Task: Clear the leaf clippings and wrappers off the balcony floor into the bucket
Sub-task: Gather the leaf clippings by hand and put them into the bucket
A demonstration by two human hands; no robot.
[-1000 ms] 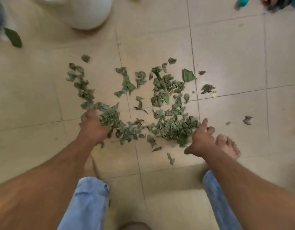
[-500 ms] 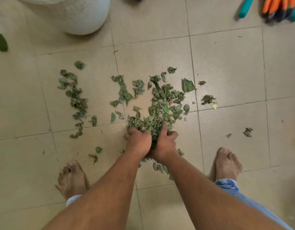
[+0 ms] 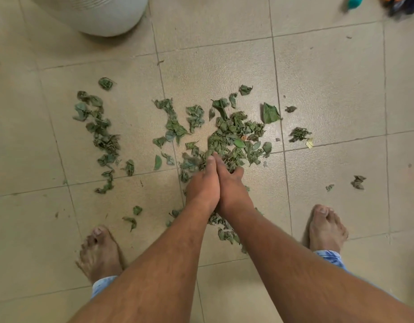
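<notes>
Green leaf clippings (image 3: 234,134) lie scattered over the beige tiled floor (image 3: 329,78), thickest in the middle, with a looser trail (image 3: 103,138) to the left. My left hand (image 3: 201,185) and my right hand (image 3: 232,187) are pressed side by side at the near edge of the central pile, fingers stretched forward into the leaves. Some clippings sit squeezed between and under the palms, mostly hidden. A white ribbed bucket (image 3: 96,15) stands at the top left. A small yellowish scrap (image 3: 309,143) lies to the right of the pile.
My bare feet stand on either side, left foot (image 3: 97,252) and right foot (image 3: 326,229). A teal handle (image 3: 354,2) and orange and dark tools (image 3: 401,4) lie at the top right. Stray clippings (image 3: 357,181) sit to the right.
My hands swept inward from the pile's two sides and met in the middle, bunching leaves between them. Since half a second ago the fingers have straightened and closed tight together.
</notes>
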